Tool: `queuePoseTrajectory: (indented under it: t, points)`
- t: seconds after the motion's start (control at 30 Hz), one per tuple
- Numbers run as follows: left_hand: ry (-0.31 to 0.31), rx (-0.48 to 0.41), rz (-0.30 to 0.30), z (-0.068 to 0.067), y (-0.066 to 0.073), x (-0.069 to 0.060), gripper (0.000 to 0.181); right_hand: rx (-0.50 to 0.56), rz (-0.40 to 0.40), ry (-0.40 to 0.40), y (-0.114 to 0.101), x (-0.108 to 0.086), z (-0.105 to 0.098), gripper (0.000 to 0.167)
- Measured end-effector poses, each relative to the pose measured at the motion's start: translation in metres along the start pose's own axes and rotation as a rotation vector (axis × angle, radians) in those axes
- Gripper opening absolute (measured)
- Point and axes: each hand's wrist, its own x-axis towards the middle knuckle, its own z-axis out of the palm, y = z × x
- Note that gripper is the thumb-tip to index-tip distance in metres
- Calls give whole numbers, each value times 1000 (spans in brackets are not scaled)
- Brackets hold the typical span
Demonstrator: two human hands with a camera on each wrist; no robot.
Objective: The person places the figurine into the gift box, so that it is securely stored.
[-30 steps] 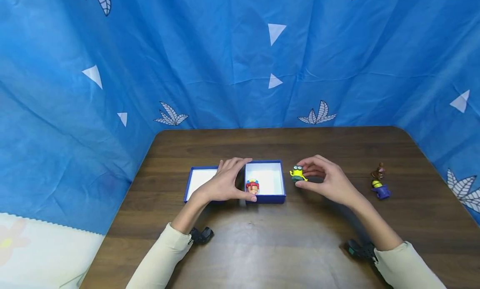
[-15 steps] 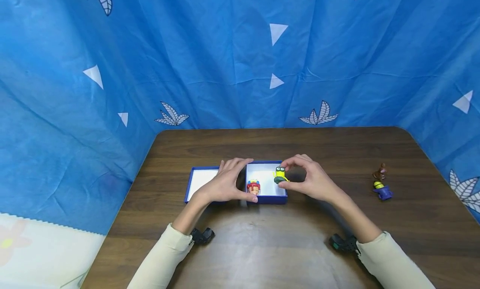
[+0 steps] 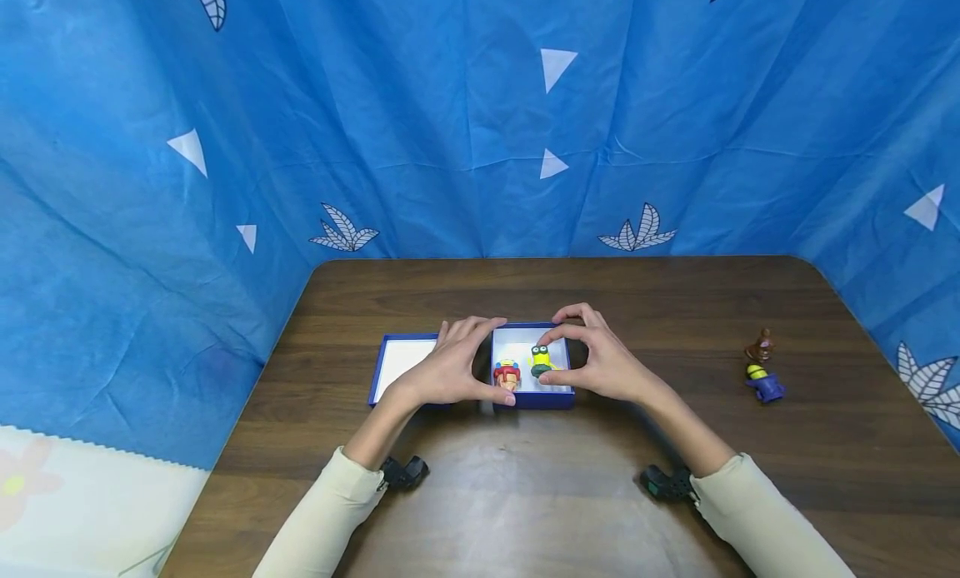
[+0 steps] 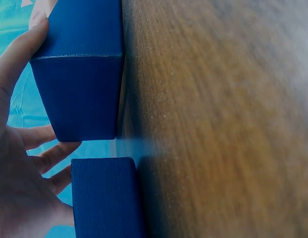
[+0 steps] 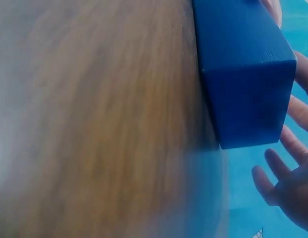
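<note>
Left hand [image 3: 448,368] gripped blue box [image 3: 534,401], thumb on near wall, fingers at far wall; right hand [image 3: 600,363] pinched yellow-and-green figurine [image 3: 540,361] inside box, between the hands; red-clad figurine [image 3: 507,374] lay in box by left thumb; white-lined blue lid [image 3: 399,363] sat partly hidden under left hand; blue-robed figurine [image 3: 765,386], brown figurine [image 3: 762,345] well right of right hand

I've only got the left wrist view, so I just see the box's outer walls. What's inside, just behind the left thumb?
Observer: A red figure lies in the near left corner of the box.
Operator: What's the right hand at?
Observer: The right hand has its thumb and a fingertip at a green figure.
Operator: Any figures outside?
Observer: Two: a brown figure and a purple figure, off to the box's right.
</note>
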Motion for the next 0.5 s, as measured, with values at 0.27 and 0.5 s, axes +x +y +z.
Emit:
queuePoseTrajectory:
  t: [0.27,0.5]
  points:
    - [-6,1,6,0,0,0,121,-39,87,-44,-7,5,6,44]
    - [-2,7,3,1,-1,0,121,-68,164,-168,-10,11,5,37]
